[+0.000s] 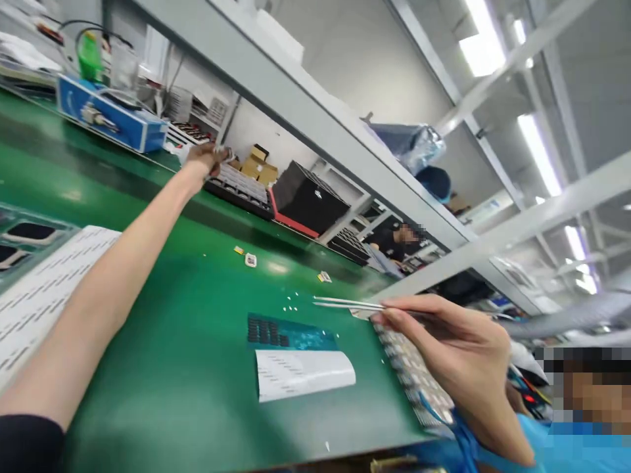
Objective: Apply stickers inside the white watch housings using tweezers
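Observation:
My left hand (206, 159) reaches to the back of the green table, its fingers closed around a small item that is too blurred to name, beside a tray of parts (242, 187). My right hand (453, 348) pinches white tweezers (348, 303), whose tips point left over the table. Small white bits (290, 303) lie just left of the tips. Below them sits a teal sheet with dark pads (269, 330), and a curled white printed sheet (303, 373) lies in front of it. A tray of small parts (411, 371) is under my right hand.
A blue box (111, 113) and a green bottle (90, 58) stand at the back left. A black box (308, 200) sits under the shelf beam (296, 98). Printed sheets (54, 282) lie at left. People are at the far right (591, 401) and in the background.

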A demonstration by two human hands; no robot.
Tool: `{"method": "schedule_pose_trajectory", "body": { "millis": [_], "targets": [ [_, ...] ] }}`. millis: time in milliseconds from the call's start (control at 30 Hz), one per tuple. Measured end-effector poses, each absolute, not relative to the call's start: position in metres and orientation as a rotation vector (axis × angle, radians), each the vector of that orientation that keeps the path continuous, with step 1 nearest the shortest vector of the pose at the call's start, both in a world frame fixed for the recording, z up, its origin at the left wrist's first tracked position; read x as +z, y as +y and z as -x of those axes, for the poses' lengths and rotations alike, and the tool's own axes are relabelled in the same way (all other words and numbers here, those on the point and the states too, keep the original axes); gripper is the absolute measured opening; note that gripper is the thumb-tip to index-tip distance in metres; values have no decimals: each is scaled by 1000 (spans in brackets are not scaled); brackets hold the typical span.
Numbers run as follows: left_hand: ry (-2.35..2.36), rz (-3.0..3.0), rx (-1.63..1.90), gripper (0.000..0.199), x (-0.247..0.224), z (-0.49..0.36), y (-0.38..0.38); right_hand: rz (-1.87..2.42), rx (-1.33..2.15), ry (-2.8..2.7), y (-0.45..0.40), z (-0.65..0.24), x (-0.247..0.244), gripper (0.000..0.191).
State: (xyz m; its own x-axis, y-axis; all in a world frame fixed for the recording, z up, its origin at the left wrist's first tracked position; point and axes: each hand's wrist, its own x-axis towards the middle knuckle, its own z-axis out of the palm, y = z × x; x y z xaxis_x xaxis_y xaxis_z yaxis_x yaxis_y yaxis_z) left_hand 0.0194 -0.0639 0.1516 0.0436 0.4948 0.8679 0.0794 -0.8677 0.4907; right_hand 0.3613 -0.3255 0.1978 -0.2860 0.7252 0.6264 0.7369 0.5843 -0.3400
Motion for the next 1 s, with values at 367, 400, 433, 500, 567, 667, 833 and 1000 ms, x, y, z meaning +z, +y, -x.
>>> {"method": "schedule_pose_trajectory", "body": {
  "millis": [367,400,433,500,567,667,833,1000],
  "targets": [
    [495,-2181,1038,16,112,-209,-292,1506,307,-1551,-309,-502,115,44],
    [591,-2019,913,19,97,-214,-303,1487,346,-1583,-300,-501,110,43],
    [680,-1809,816,21,83,-215,-309,1421,362,-1647,-290,-498,106,41],
    [798,-1391,709,26,63,-210,-310,1276,353,-1775,-271,-488,98,37],
    [837,-1101,695,32,52,-202,-304,1186,305,-1907,-255,-477,90,33],
    [874,-949,725,35,46,-191,-294,1140,190,-2080,-241,-469,71,27],
    [894,-973,710,36,40,-182,-291,1138,153,-2200,-238,-470,30,21],
    [1005,-1401,769,25,38,-183,-301,987,221,-2227,-240,-470,5,44]
  ]
}}
